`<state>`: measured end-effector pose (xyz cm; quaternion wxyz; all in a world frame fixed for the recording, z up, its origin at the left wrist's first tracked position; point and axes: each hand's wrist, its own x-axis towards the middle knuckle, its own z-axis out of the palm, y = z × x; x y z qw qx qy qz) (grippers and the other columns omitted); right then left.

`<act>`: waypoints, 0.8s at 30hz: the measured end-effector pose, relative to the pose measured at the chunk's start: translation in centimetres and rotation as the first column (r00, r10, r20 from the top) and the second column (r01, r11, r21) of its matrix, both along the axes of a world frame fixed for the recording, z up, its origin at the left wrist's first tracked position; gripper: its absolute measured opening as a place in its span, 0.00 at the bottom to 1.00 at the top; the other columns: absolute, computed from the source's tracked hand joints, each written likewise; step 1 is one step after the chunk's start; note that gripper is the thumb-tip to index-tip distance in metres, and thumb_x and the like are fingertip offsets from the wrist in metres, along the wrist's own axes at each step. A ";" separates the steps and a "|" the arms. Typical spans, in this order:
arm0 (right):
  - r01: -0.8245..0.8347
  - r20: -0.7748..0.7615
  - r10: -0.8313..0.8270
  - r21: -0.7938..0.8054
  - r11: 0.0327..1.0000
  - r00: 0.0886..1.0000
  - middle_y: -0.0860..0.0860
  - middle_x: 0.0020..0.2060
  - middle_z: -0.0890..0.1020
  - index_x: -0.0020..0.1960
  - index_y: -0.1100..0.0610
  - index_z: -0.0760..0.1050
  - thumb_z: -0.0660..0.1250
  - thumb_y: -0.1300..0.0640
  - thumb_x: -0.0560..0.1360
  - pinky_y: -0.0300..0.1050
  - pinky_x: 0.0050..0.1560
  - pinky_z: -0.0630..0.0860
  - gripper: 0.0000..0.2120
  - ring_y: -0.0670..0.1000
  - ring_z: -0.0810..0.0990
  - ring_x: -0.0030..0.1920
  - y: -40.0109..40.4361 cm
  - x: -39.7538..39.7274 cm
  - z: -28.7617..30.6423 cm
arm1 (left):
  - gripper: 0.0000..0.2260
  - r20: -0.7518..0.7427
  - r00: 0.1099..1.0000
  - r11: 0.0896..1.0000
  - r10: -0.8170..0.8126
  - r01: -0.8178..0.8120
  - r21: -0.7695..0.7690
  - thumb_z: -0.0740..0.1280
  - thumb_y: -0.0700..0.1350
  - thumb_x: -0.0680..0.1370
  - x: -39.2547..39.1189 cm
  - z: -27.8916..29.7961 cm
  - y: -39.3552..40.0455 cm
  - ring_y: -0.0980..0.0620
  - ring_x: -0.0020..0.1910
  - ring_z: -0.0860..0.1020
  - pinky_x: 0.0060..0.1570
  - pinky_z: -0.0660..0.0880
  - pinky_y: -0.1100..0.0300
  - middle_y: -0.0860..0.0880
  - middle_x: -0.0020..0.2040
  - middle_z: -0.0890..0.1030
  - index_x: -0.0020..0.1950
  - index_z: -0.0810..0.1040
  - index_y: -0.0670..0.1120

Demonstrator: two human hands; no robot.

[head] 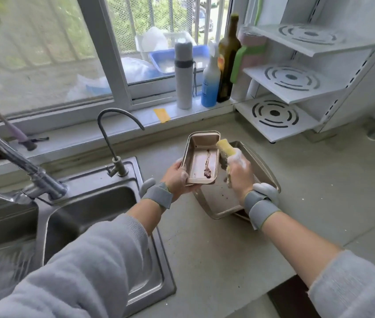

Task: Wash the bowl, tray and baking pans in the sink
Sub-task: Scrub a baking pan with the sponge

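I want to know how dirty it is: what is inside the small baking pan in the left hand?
Inside the small baking pan is a dark brown streak along the bottom, ending in a blob. The left hand and the pan's near wall hide the near corner.

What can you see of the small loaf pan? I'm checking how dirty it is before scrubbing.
The loaf pan is a small rectangular tin of matte champagne-gold metal with rounded corners and a rolled rim. It is held tilted, its open side toward the camera, above the counter and a larger baking tray. A dark brown streak runs down its floor into a blob. The left hand grips its near-left corner; a soapy yellow sponge meets its right rim.
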<state>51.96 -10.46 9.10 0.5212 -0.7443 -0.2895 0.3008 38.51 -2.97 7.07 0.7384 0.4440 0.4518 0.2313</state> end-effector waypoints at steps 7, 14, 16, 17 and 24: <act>-0.133 -0.020 0.136 0.124 0.983 0.991 0.49 0.31 0.69 0.51 0.53 0.73 0.53 0.59 0.77 0.35 0.25 0.68 0.10 0.47 0.68 0.29 3.3 -9.6 2.2 | 0.12 -0.215 0.970 0.948 0.115 -0.043 0.316 0.62 0.32 0.78 -15.5 0.4 1.6 0.47 0.42 0.82 0.41 0.82 0.52 0.47 0.45 0.81 0.51 0.74 0.49; -0.419 0.021 0.421 -0.060 0.906 0.907 0.54 0.36 0.78 0.53 0.53 0.78 0.53 0.51 0.67 0.40 0.33 0.71 0.21 0.52 0.73 0.35 4.8 -26.1 -1.5 | 0.09 -0.632 0.747 0.925 0.205 0.062 0.374 0.61 0.39 0.80 -34.5 -3.5 -1.6 0.43 0.49 0.79 0.42 0.69 0.60 0.43 0.48 0.82 0.58 0.77 0.44; -0.481 0.044 0.485 -0.082 0.873 0.873 0.56 0.45 0.81 0.56 0.53 0.78 0.54 0.53 0.71 0.45 0.47 0.76 0.20 0.52 0.76 0.42 4.6 -30.6 -3.4 | 0.09 -0.708 0.676 0.930 0.207 0.090 0.357 0.61 0.40 0.80 -39.4 -4.9 -3.3 0.42 0.52 0.79 0.44 0.69 0.58 0.41 0.50 0.82 0.57 0.78 0.43; -0.512 0.093 0.523 -0.117 0.851 0.848 0.56 0.49 0.81 0.56 0.53 0.77 0.53 0.52 0.71 0.51 0.54 0.75 0.19 0.53 0.76 0.47 4.3 -32.4 -4.4 | 0.08 -0.743 0.643 0.934 0.184 0.122 0.337 0.61 0.41 0.80 -41.3 -5.7 -4.0 0.41 0.52 0.79 0.43 0.69 0.57 0.41 0.49 0.82 0.54 0.79 0.43; -0.813 0.554 0.832 -0.466 0.349 0.040 0.50 0.62 0.75 0.60 0.54 0.75 0.46 0.51 0.72 0.50 0.60 0.71 0.25 0.53 0.68 0.62 -0.1 -40.5 -8.7 | 0.08 -0.776 0.624 0.949 -0.094 0.293 0.120 0.63 0.38 0.79 -48.3 -9.7 -6.4 0.51 0.42 0.76 0.40 0.68 0.62 0.46 0.39 0.79 0.46 0.81 0.45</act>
